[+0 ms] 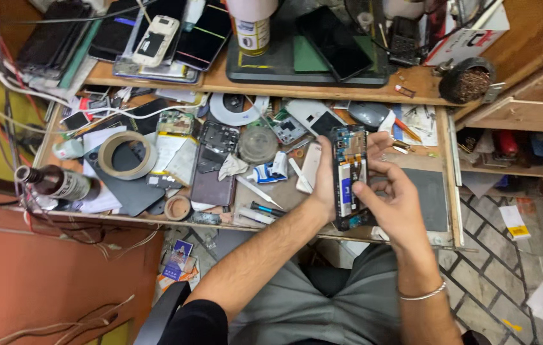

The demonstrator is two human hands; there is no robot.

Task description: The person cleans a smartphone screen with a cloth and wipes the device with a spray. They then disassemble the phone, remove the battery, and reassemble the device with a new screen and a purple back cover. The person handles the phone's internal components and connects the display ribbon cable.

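The left hand point(324, 185) grips an opened phone point(350, 176) from behind, its palm and most fingers hidden by the frame. The right hand point(394, 198) pinches the phone's right edge with thumb and forefinger; what the fingertips touch is too small to tell. Both hover over a pulled-out wooden drawer point(453, 191) littered with parts. At nine o'clock lies a tape roll point(128, 154); at five o'clock, tiled floor point(507, 281) shows past the drawer's edge.

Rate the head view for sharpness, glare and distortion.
Head view: mostly sharp; the opened black phone with exposed insides in both hands reads clearly; soft glare on the dark phone screens at the top; wide-lens bending at the edges; even light, faint shadows.
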